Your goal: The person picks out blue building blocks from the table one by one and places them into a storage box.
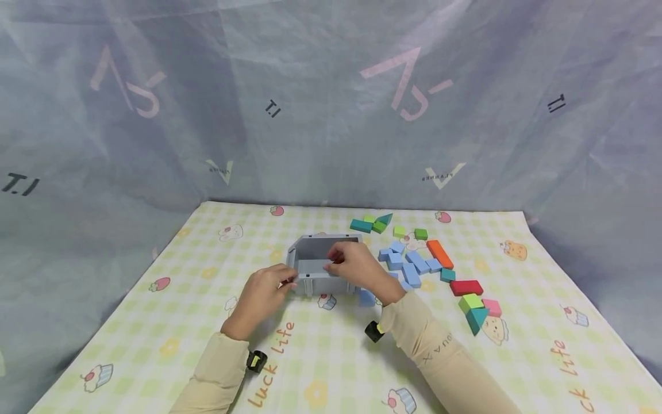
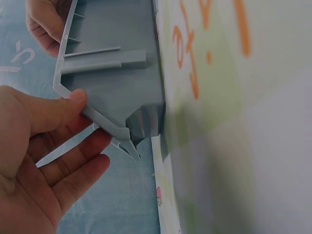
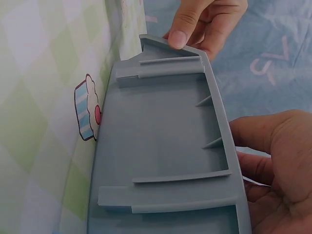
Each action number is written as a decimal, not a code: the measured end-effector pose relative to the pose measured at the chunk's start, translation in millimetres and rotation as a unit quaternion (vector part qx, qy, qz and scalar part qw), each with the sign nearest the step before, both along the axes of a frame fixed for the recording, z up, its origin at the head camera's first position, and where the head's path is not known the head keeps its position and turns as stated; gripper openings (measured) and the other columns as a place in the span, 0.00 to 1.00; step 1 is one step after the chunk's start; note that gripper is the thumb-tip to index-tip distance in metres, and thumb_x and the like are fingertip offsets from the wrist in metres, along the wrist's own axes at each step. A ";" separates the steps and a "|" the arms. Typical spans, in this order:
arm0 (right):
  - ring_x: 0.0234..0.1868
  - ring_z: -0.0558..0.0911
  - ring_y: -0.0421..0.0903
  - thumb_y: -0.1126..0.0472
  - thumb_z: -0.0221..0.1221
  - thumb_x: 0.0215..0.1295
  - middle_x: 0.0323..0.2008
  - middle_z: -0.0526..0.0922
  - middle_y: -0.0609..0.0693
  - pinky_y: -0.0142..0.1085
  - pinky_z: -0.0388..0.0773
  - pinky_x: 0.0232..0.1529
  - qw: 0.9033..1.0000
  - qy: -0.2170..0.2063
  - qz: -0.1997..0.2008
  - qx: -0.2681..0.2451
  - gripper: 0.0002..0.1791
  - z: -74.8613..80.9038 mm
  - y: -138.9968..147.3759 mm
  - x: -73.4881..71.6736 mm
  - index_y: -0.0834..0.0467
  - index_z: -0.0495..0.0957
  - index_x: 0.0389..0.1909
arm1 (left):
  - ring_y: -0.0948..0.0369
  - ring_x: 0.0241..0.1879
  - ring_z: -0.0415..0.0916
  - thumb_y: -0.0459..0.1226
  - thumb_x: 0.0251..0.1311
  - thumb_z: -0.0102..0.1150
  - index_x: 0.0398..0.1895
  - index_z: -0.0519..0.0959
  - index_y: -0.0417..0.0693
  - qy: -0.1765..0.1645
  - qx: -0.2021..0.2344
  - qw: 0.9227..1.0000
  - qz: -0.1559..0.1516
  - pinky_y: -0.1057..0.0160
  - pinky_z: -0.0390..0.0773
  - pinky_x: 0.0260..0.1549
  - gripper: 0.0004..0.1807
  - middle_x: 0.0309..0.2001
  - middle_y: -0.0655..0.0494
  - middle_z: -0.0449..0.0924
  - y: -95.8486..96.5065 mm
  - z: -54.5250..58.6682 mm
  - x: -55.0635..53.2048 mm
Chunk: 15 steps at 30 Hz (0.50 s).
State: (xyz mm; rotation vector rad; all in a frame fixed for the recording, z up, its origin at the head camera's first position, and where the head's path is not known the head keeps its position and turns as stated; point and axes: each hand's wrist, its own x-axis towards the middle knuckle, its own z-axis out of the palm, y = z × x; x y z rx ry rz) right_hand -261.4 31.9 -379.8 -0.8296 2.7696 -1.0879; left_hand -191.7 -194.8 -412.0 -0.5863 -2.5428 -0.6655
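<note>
A grey plastic storage bin (image 1: 324, 286) stands on the patterned tablecloth, its sloped end toward the left. At its left front corner my left hand (image 1: 265, 291) grips the rim; the left wrist view shows the thumb on top and the fingers behind the wall (image 2: 114, 92). My right hand (image 1: 354, 265) reaches over the front wall into the bin, fingers bent. In the right wrist view the wall (image 3: 156, 131) hides its fingertips, so I cannot tell whether they hold anything. A blue block (image 1: 367, 298) lies below the right wrist.
Several light blue blocks (image 1: 411, 275) lie scattered right of the bin. Beyond them are an orange bar (image 1: 440, 254), a red block (image 1: 466, 287), a pink block (image 1: 492, 307) and a teal triangle (image 1: 477, 319). Teal (image 1: 361, 225) and green blocks (image 1: 420, 234) sit farther back.
</note>
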 end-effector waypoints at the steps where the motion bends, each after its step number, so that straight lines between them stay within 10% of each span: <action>1: 0.35 0.81 0.39 0.57 0.67 0.65 0.35 0.83 0.45 0.36 0.80 0.36 1.000 -0.001 0.002 0.000 0.08 -0.1 0.2 0.5 0.55 0.83 0.41 | 0.64 0.31 0.79 0.30 0.52 0.74 0.34 0.87 0.49 0.000 -0.001 1.000 0.000 0.63 0.78 0.30 0.08 0.37 0.61 0.85 0.2 -0.2 0.4; 15: 0.40 0.83 0.42 0.58 0.67 0.65 0.39 0.85 0.48 0.38 0.81 0.41 0.999 0.037 0.001 0.017 0.10 13.7 5.6 5.9 0.57 0.83 0.45 | 0.61 0.35 0.83 0.31 0.52 0.74 0.38 0.88 0.47 0.003 -0.002 1.000 0.008 0.61 0.81 0.34 0.10 0.40 0.58 0.86 0.6 -0.2 1.5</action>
